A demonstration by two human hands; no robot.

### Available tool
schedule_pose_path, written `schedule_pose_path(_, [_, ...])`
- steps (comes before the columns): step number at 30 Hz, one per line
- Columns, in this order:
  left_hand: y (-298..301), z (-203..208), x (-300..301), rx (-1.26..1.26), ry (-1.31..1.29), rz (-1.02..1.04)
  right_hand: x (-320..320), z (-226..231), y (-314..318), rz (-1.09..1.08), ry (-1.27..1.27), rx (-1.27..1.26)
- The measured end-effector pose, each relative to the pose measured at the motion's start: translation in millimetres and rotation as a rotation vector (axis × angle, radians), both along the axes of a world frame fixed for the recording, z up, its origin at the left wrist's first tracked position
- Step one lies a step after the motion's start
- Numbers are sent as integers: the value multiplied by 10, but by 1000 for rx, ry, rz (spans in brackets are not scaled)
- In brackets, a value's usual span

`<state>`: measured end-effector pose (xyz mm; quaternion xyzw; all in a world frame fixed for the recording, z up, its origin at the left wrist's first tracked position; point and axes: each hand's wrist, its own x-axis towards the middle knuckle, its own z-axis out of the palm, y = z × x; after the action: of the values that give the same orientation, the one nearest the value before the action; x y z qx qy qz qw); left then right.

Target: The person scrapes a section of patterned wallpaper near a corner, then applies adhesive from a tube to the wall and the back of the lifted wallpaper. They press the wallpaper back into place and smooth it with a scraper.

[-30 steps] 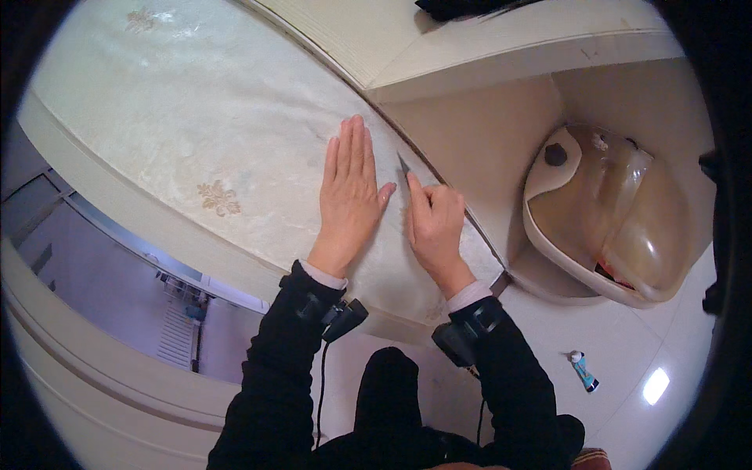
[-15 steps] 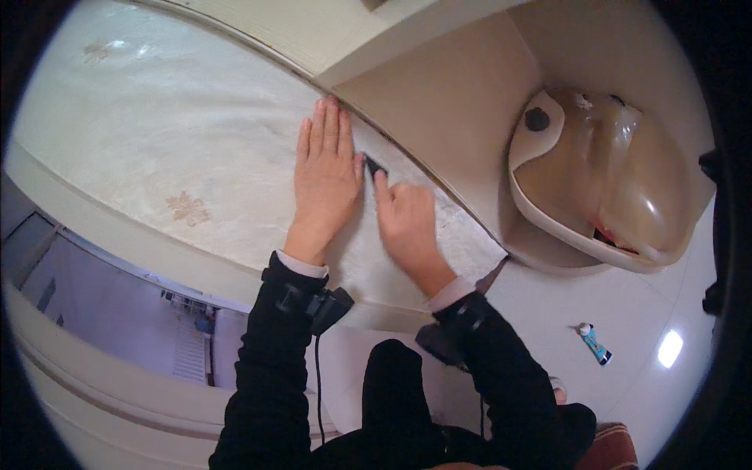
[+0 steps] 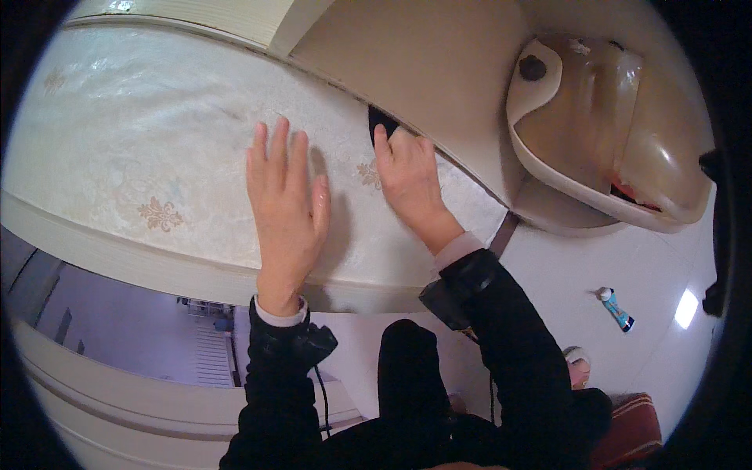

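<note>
A glossy off-white covering sheet (image 3: 196, 117) with tan flower motifs lies over a long surface in front of me. My left hand (image 3: 283, 207) is open above it, fingers extended and thumb apart, with a shadow beside it. In my right hand (image 3: 411, 176) is a black flat scraper (image 3: 380, 124), set against the sheet's far edge where it meets the beige panel. My index finger lies along the scraper, and its lower part is hidden by the hand.
A beige plastic bin with a translucent lid (image 3: 595, 141) stands at the right. On the white tiled floor lies a blue-and-white tube (image 3: 616, 309). A dark red striped stool or cushion (image 3: 630, 431) is at lower right. Below the ledge on the left is a recess with a white rack (image 3: 213, 352).
My left hand has lifted off the sheet and moved left and nearer. The scraper in my right hand has moved away from me to the sheet's far edge. The view has shifted.
</note>
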<state>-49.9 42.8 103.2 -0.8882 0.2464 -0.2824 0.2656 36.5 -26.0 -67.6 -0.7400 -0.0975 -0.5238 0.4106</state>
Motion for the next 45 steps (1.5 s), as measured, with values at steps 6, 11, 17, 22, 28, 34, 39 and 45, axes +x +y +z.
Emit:
schedule_pose_path(6, [159,-68,55,240,31,97,-570,-119,11,75,13,73])
schedule_pose_path(11, [158,55,146,304,85,37,-863,-165,401,109,-18,-30])
schedule_pose_path(17, [84,44,297,351,166,-25,-391,-136,257,17,75,12])
schedule_pose_path(22, [31,-1,349,368,189,-16,-259,-63,117,60,100,99])
schedule_pose_path(28, [10,-240,418,521,180,-3,-91,-197,62,49,58,122])
schedule_pose_path(34, [-19,-335,423,654,116,19,-698,-571,36,39,165,183])
schedule_pose_path(39, [-39,-358,420,776,67,86,-1310,-859,458,175,237,62])
schedule_pose_path(45, [-28,-368,427,762,65,64,-724,-918,486,63,264,109])
